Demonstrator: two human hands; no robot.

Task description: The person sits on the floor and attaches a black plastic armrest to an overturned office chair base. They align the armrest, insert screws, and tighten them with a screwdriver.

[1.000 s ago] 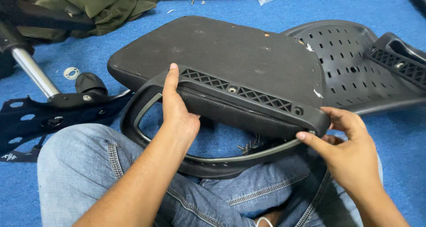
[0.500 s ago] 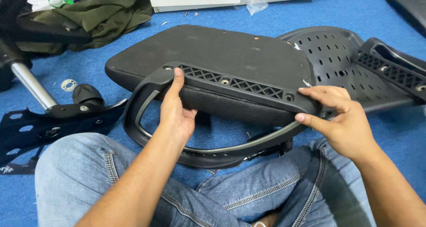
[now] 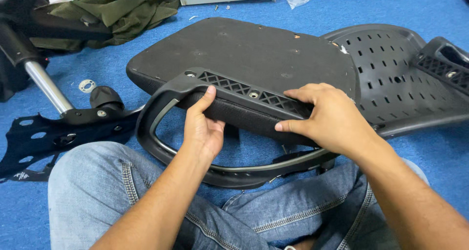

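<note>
Perforated black backrest shell point(image 3: 400, 79), olive cloth point(image 3: 122, 10), chrome gas cylinder point(image 3: 46, 86), washer point(image 3: 87, 86), blue carpet point(image 3: 439, 157)

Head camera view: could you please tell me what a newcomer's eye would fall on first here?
First, the two bare hands in the middle: the left hand and right hand both grip a black looped armrest set against the edge of an upside-down black seat pan lying on the blue carpet. To the right lies a perforated black backrest shell, and at far left a shiny metal gas cylinder.
</note>
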